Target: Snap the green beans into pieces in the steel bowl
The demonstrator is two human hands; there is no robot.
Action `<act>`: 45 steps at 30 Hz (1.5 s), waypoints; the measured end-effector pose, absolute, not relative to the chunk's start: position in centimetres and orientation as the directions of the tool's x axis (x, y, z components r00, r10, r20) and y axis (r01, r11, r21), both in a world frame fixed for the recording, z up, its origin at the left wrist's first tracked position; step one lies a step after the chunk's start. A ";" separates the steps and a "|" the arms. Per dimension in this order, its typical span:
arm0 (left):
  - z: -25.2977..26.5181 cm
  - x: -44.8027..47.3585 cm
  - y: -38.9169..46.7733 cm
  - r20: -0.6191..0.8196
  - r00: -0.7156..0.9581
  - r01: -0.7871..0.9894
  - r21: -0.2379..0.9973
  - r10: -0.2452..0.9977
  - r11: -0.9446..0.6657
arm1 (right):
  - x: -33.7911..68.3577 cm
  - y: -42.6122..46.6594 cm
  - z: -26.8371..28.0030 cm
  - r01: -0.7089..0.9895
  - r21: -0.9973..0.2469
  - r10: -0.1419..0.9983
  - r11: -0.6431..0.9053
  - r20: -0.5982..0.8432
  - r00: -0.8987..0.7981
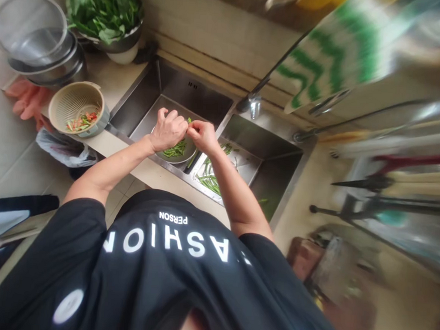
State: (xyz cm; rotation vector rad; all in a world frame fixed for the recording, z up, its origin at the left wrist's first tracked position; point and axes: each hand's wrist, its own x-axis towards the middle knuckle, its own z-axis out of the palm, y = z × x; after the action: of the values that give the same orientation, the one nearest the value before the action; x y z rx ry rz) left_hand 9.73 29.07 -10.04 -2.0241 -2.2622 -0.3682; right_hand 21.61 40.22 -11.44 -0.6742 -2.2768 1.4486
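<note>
Fingertips of the left hand (168,132) and right hand (204,136) pinch what looks like a green bean (189,120) just above the bowl (187,155). Snapping low over it should drop bits onto the green pieces (176,150) inside; longer beans (208,182) lie to its right.

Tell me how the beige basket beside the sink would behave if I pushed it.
The beige basket would probably slide easily: its ribbed wall looks like light plastic, and the chopped pieces cover only its bottom. A push toward the front could tip it, since it sits near the edge of the counter.
</note>
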 end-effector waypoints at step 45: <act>-11.4 9.9 21.8 0.272 -0.601 0.775 0.430 0.752 0.464 | 22.3 36.1 -11.2 0.288 -0.273 0.312 0.918 0.048 -0.949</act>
State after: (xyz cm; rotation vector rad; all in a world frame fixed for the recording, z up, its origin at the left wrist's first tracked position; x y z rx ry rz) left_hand 9.91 21.80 -11.40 -1.3821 -2.6505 -0.8133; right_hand 22.33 36.10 -11.16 -0.4675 -2.9877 0.4039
